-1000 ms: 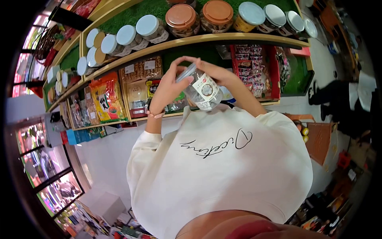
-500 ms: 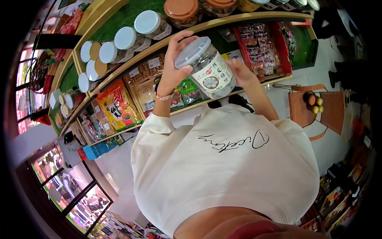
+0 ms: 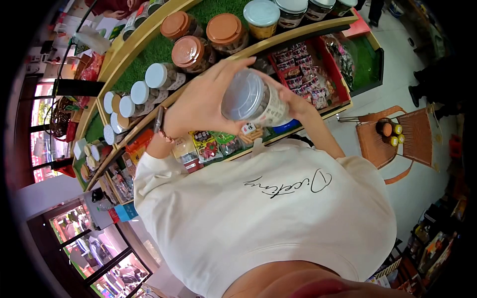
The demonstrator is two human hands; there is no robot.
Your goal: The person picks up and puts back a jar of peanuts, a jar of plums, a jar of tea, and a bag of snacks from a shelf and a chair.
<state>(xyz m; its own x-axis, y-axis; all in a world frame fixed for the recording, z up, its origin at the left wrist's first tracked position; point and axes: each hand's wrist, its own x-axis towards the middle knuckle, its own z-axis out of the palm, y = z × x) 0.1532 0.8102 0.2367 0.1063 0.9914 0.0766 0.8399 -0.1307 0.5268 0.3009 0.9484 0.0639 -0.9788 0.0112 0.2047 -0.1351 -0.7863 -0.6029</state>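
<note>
A clear plastic jar [image 3: 273, 107] with a translucent pale lid [image 3: 244, 94] is held up in front of my chest, its lid tilted towards me. The printed label on its side is mostly turned away and blurred. My left hand [image 3: 201, 102], a band on its wrist, curves around the lid with the thumb below and the fingers above. From the far right side my right hand [image 3: 293, 102] grips the jar's body; its fingers are partly hidden behind the jar.
Blue-lidded jars [image 3: 156, 76] and orange-lidded jars [image 3: 189, 52] line a green-covered wooden shelf. Below it sit packaged snacks [image 3: 206, 146] and a red box [image 3: 334, 74] of small packets. A brown chair [image 3: 375, 141] bearing small jars stands right. Another person's hands [image 3: 119, 14] show at top left.
The jar has turned so its lid faces me more and its label less. My left hand has come nearer the camera and spread wider around the lid. The view has shifted along the shelf.
</note>
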